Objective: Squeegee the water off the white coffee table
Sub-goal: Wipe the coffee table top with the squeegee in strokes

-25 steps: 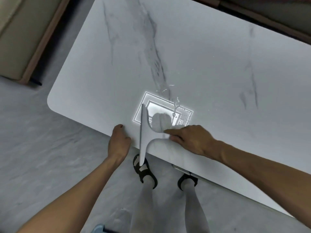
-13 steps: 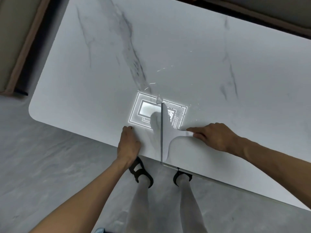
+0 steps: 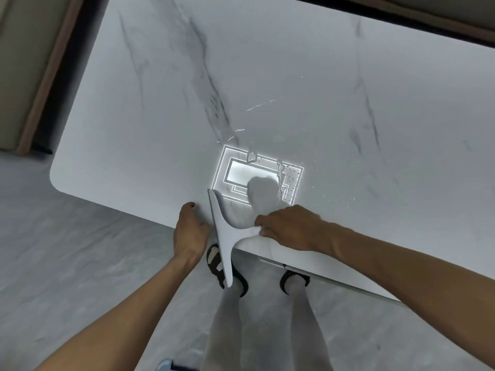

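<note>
The white coffee table has a marble-veined top and fills most of the view. Water streaks and droplets lie near its front edge, lit by a ceiling light's reflection. My right hand is shut on the handle of a white squeegee. The blade runs across the table's front edge, its near end hanging out over the floor. My left hand rests on the table's front edge just left of the blade, gripping the rim and holding nothing else.
A beige sofa with a wood trim stands left of the table. Another furniture edge runs along the far side. My legs and black sandals stand on the grey floor right at the table's front.
The squeegee has swept left along the front edge toward my left hand, and its blade now overhangs the floor further. The camera has shifted slightly; my left hand stayed on the rim.
</note>
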{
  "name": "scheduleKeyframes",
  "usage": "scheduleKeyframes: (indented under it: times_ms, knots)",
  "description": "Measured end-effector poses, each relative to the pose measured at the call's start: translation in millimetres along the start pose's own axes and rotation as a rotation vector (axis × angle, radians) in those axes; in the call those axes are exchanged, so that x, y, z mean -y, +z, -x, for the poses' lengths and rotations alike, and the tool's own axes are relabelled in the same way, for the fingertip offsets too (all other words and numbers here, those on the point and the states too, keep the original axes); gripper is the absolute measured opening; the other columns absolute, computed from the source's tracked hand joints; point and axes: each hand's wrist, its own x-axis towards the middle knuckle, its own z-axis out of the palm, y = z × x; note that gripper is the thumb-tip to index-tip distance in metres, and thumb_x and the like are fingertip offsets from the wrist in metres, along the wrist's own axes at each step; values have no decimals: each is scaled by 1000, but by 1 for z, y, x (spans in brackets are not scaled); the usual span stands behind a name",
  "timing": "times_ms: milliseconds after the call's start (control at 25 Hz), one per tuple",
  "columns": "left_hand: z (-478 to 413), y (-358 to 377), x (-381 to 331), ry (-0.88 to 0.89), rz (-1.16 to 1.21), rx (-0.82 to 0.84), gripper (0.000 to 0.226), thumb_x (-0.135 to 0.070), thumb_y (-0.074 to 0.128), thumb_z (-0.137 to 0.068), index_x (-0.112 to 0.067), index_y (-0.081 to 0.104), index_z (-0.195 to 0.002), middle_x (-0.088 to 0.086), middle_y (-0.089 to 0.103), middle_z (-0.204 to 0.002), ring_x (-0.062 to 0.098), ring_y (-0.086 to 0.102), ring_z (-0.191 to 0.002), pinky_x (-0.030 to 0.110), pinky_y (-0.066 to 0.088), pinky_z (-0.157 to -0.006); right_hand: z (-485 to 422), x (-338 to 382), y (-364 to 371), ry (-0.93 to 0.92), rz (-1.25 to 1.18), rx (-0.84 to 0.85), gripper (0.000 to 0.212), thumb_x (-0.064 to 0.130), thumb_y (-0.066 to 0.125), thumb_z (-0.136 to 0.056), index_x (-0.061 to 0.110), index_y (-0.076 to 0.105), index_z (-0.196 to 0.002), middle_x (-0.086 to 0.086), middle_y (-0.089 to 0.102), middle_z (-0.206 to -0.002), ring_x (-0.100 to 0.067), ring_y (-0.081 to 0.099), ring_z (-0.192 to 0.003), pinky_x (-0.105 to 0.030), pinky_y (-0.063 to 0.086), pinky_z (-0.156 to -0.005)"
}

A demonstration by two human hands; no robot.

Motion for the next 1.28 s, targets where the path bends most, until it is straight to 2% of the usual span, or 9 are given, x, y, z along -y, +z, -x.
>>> scheduleKeyframes:
  times_ms: [280,480,600,760,920,1000,1040,1120,1280]
  knots:
    - [18,25,-31,199,-188,23,43,8,50,-80,-4,50,-122,10,55,-119,26,57,-106,36,52,-88,52,-69,1,118,78,-17,38,48,30,-100,49,44,-135,6,60,-132,-22,59,-115,-32,41,-86]
    - [22,47,-56,178,-308,192,35,2,40,-87,-1,49,-121,16,46,-123,31,50,-111,41,46,-95,113,-133,-35,302,190,7,37,53,26,-99,57,40,-133,6,66,-121,-24,63,-103,-33,40,-79]
    - [18,44,-64,96,-248,178,34,-4,38,-89,-4,49,-122,14,49,-124,31,52,-111,37,45,-91,139,-145,-52,338,240,-47,37,57,23,-97,62,37,-130,10,68,-114,-21,65,-97,-29,35,-70]
    - [9,19,-54,25,-112,32,32,-4,48,-87,-11,52,-118,8,56,-118,26,57,-102,31,44,-78,96,-99,-48,197,190,-66,39,61,22,-94,61,34,-131,17,66,-116,-17,64,-101,-23,28,-62]
    - [-8,-22,-15,-30,-67,-103,15,-12,64,-84,-20,61,-96,-1,68,-90,19,60,-77,27,44,-63,-17,-17,-27,-22,127,-8,44,56,30,-98,46,43,-138,2,65,-125,-21,60,-112,-29,38,-82]
    - [-18,-43,8,-67,-94,-176,3,-25,64,-86,-24,62,-88,-6,68,-81,17,59,-74,27,40,-60,-68,22,-23,-52,108,25,45,54,32,-99,42,43,-140,-2,62,-130,-23,57,-117,-34,41,-93]
    - [-23,-50,17,-86,-98,-200,10,-32,59,-89,-23,62,-86,-6,68,-79,20,61,-75,28,40,-60,-87,35,-22,-57,111,35,45,53,32,-99,41,42,-141,-3,60,-132,-25,56,-119,-36,42,-96]
    - [-31,-56,30,-130,-95,-215,21,-34,46,-95,-20,62,-93,-1,69,-85,27,64,-83,31,45,-66,-108,49,-24,-50,120,27,44,52,32,-99,41,43,-140,-4,60,-131,-26,56,-119,-39,43,-95]
    - [-40,-43,31,-73,-93,-95,38,-7,46,-89,-12,51,-126,8,60,-125,29,57,-112,35,45,-88,-95,20,-42,24,98,-92,39,50,34,-99,44,50,-134,-2,64,-125,-27,59,-113,-38,45,-93]
